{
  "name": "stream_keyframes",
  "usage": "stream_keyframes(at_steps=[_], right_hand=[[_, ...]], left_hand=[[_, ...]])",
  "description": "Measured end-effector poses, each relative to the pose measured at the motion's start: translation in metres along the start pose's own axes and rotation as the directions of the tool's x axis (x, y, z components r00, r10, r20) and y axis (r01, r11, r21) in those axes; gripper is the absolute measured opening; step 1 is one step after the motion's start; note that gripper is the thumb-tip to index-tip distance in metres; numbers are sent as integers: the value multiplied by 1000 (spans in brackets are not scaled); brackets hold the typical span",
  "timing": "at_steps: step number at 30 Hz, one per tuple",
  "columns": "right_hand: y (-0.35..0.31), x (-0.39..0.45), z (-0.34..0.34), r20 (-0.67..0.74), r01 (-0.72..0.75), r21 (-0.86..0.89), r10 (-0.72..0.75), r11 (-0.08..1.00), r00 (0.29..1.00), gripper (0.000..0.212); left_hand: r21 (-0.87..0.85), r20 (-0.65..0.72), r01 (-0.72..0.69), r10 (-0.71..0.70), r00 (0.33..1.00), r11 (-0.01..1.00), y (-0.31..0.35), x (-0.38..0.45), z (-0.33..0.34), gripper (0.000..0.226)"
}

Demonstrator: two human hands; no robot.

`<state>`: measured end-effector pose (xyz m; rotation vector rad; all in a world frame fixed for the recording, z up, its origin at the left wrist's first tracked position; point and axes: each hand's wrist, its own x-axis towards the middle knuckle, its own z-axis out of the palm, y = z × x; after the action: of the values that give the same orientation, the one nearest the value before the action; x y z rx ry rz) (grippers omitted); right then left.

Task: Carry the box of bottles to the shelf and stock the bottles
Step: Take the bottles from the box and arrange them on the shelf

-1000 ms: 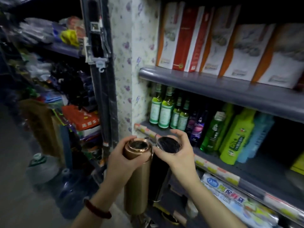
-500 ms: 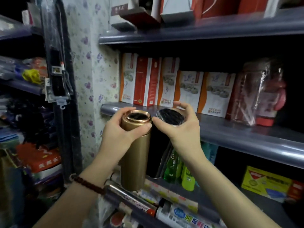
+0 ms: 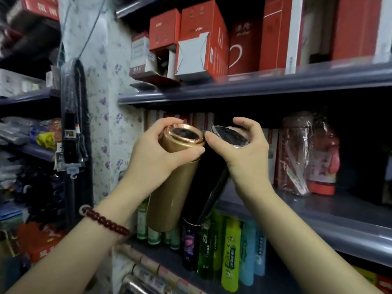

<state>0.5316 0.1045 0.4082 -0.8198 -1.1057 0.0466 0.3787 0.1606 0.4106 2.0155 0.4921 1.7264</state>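
Bottles: a gold bottle (image 3: 169,183) and a black bottle (image 3: 207,187), both held in the air in front of the shelving, touching near their caps and splaying apart toward their bases.
Left hand (image 3: 148,160): fingers wrapped around the gold bottle's cap end, thumb across the near side; it grips firmly.
Right hand (image 3: 244,153): fingers curled over the rim of the black bottle's wrapped cap, pinching it from above.
Long axes: each bottle hangs cap-up, base-down, tilted so the bases point down toward the middle shelf (image 3: 318,215); the caps lean toward the camera.
Key relation: the open stretch of middle shelf lies beyond and to the right of the bottles, beside a wrapped red bottle (image 3: 305,153); the right hand is nearer to it.
Likely next move: judging by this, the black bottle goes in first, base leading, brought upright before it is set down.
Risk: the gold bottle's base could clip the shelf lip.
Box: not visible.
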Motion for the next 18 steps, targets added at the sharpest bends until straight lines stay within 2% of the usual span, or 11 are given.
stream_keyframes(at_steps=[3, 10, 18], right_hand=[[-8, 11, -6, -64, 40, 39, -38, 998, 997, 56], [-14, 30, -21, -236, 133, -9, -131, 991, 963, 56], [9, 31, -49, -379, 71, -90, -100, 993, 920, 56]], left_hand=[[58, 17, -84, 83, 996, 995, 13, 14, 5, 64], [115, 17, -247, 247, 969, 962, 27, 39, 34, 70], [26, 138, -309, 303, 943, 951, 7, 41, 76, 72]])
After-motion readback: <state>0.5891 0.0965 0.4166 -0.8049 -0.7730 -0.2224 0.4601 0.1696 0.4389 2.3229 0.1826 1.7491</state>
